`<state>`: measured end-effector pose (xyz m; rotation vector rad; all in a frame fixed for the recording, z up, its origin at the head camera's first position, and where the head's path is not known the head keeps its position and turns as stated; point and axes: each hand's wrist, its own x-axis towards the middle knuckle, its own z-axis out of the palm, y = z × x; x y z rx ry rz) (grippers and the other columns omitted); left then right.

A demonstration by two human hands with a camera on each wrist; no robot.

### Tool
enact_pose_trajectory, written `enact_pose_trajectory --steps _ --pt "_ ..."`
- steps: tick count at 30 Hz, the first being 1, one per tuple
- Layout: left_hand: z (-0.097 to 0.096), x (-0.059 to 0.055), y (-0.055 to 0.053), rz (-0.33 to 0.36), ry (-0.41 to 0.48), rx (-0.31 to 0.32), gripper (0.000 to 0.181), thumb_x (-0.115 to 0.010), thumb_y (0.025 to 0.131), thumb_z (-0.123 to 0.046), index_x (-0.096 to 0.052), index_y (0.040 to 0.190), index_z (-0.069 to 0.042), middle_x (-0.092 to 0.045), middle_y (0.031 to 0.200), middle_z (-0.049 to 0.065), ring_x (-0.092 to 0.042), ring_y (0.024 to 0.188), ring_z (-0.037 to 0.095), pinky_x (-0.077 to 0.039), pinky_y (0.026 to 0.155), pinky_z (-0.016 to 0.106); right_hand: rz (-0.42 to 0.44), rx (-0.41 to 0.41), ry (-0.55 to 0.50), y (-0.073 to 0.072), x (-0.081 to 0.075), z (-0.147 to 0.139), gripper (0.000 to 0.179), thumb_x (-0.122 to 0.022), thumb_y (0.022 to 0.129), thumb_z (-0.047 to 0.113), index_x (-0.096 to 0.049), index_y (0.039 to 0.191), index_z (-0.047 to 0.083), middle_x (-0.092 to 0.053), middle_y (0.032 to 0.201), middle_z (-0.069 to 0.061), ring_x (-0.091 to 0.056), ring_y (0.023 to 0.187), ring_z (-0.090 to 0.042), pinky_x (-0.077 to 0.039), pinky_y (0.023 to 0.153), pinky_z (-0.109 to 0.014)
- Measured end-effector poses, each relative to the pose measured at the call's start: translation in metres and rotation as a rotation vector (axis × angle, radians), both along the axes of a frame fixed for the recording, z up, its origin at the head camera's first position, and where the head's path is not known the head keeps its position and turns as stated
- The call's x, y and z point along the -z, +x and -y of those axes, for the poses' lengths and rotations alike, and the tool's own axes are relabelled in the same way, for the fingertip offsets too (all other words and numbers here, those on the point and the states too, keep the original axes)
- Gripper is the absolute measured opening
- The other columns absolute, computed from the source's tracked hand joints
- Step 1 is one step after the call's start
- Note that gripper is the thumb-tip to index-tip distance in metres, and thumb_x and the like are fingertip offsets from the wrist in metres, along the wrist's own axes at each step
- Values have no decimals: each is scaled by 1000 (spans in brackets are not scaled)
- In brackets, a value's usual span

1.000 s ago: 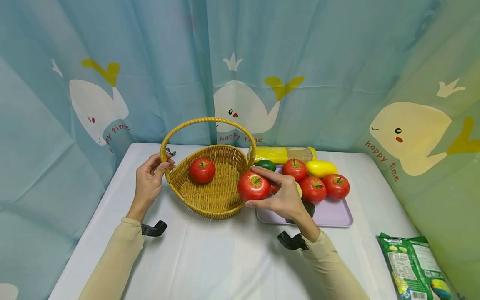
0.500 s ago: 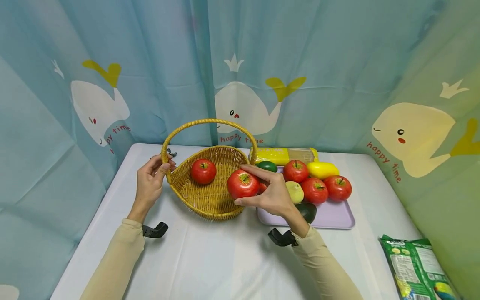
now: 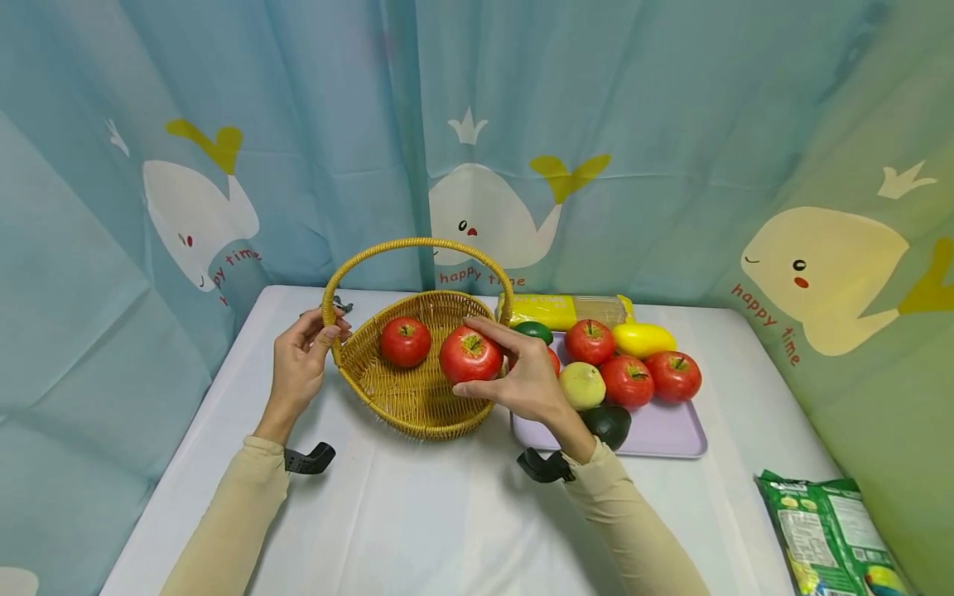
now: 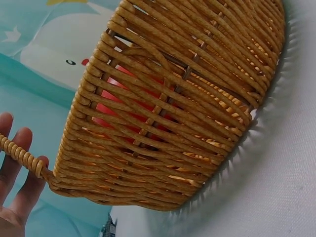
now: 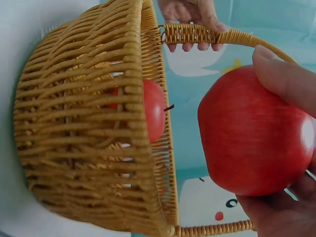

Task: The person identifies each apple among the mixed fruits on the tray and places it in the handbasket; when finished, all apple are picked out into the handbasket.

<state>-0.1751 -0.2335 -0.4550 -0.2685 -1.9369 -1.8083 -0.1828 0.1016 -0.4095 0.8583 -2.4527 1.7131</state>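
Note:
A yellow-brown wicker basket (image 3: 417, 406) with a tall arched handle stands at the middle of the table. My left hand (image 3: 300, 364) pinches the handle's left foot between thumb and fingers, which the left wrist view also shows. Inside the basket, toward its left, lies one red apple (image 3: 406, 342). My right hand (image 3: 525, 372) grips a second red apple (image 3: 471, 354) over the basket's right side. In the right wrist view this held apple (image 5: 252, 133) appears above the rim, thumb on one side and fingers on the other.
Right of the basket, a lilac tray (image 3: 663, 443) bears several red apples (image 3: 628, 381), a yellow mango-like fruit (image 3: 644, 339), a pale green fruit (image 3: 582, 386) and a dark avocado (image 3: 607, 425). Behind lies a yellow noodle-like packet (image 3: 547, 310). A green snack bag (image 3: 831, 530) lies front right.
My right hand has carried its apple leftward from the basket's right edge to over its inside. The left hand keeps its grip on the handle, and the basket stays in place.

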Motion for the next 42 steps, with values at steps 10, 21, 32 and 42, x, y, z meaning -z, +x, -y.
enact_pose_trajectory --steps 10,21,32,42 --pt "0 1 0 -10 6 1 25 -61 106 0 -63 124 17 -74 102 -2 -74 94 10 -62 90 22 30 53 47 -2 0 13 80 -100 74 22 -66 146 20 -64 149 0 -63 132 -25 -58 109 -49" --pt "-1 0 1 -15 -7 -4 25 -61 105 1 -63 124 18 -73 102 -5 -74 94 10 -62 90 22 82 70 17 -13 2 25 80 -100 73 18 -66 145 24 -65 148 -5 -64 129 -30 -57 109 -52" --pt "-1 -1 0 -14 -12 -10 26 -61 105 0 -64 124 17 -73 102 -3 -74 94 12 -62 90 22 166 124 49 -24 3 32 79 -101 73 23 -66 144 25 -66 143 -4 -63 127 -30 -56 110 -52" --pt "-1 -1 0 -14 -23 -14 26 -61 106 0 -63 124 19 -73 102 -7 -74 93 9 -62 90 21 200 153 67 -34 3 41 82 -100 73 26 -64 146 16 -65 144 -7 -63 128 -30 -55 111 -51"
